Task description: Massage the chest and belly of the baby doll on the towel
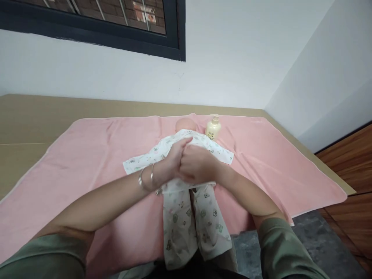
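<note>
My left hand (173, 158) and my right hand (199, 163) are clasped together, slightly blurred, above the chest of a doll. The right hand's fingers are curled against the left; the left thumb lies along the top, and most left fingers are hidden behind the right hand. Below them, the doll (186, 124) lies with its bald head toward the wall. It wears a white printed top (139, 159) with the sleeves spread wide, and matching printed trousers (180, 221) whose legs hang toward me. A cream bottle (213, 128) stands beside the head, on the right.
A pink blanket (87, 155) with creases covers much of the wooden table (26, 116). White wall (226, 69) and a dark-framed window (181, 38) rise behind it. Wooden panels (348, 155) stand at the right, above a grey floor (310, 240).
</note>
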Demonstrator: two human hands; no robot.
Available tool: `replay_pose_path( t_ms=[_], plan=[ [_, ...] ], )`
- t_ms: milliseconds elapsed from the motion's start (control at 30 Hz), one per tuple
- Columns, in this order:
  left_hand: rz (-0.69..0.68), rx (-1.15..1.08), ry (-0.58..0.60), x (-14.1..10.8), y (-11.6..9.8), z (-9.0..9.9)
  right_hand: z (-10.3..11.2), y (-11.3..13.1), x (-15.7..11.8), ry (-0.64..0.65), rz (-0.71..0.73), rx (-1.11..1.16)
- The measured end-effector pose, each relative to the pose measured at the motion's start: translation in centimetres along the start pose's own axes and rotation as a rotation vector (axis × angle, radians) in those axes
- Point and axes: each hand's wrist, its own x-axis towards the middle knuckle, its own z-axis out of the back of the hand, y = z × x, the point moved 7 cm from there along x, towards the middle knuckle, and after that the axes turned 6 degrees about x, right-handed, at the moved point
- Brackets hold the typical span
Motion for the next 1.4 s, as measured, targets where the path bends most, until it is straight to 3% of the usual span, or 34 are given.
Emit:
replay_pose_path(
  t_ms=[33, 133, 200, 267, 367, 533, 667, 800, 933, 1033, 1133, 1300, 1400],
  plan=[
    [-0.096, -0.004, -0.024, 1.5, -2.4, -0.1, -0.5, -3.0, -0.5, -0.005, -0.145, -0.011],
    [-0.399, -0.083, 0.159, 5.0, -9.0, -1.5, 0.3, -10.5, -3.9, -0.223, -0.637, -0.094],
    [-0.449, -0.076, 0.174, 6.9, -11.4, -1.6, 0.8, -13.4, -6.4, -0.289, -0.869, -0.116],
    [-0.469, -0.083, 0.217, 8.2, -12.6, -2.2, 0.8, -15.2, -8.0, -0.264, -1.015, -0.089],
    [-0.424, -0.127, 0.29, 9.3, -12.9, -3.5, 0.5, -16.6, -8.3, -0.186, -1.072, -0.022],
    [-0.39, -0.169, 0.31, 9.8, -12.6, -4.8, 1.5, -17.6, -7.3, -0.22, -1.144, -0.095],
    [-0.42, -0.18, 0.341, 9.0, -12.5, -3.9, 1.4, -18.0, -6.9, -0.248, -1.249, -0.112],
    [-0.505, -0.231, 0.43, 6.5, -12.4, -1.9, 1.1, -17.9, -7.2, -0.296, -1.298, -0.164],
    [-0.506, -0.256, 0.484, 3.8, -10.9, -0.5, 1.4, -17.1, -7.0, -0.328, -1.304, -0.109],
    [-0.49, -0.286, 0.489, 1.8, -9.2, -0.6, 2.1, -14.9, -5.1, -0.394, -1.218, -0.048],
    [-0.498, -0.277, 0.52, -0.7, -7.5, -1.5, 2.1, -10.7, -1.9, -0.401, -1.052, -0.01],
    [-0.58, -0.161, 0.632, -4.8, -6.2, -2.5, 0.6, -1.3, 1.8, -0.345, -0.85, -0.096],
    [-0.674, -0.02, 0.571, -5.5, -5.9, -1.9, 0.7, 3.0, 2.9, -0.285, -0.63, -0.182]
  ],
)
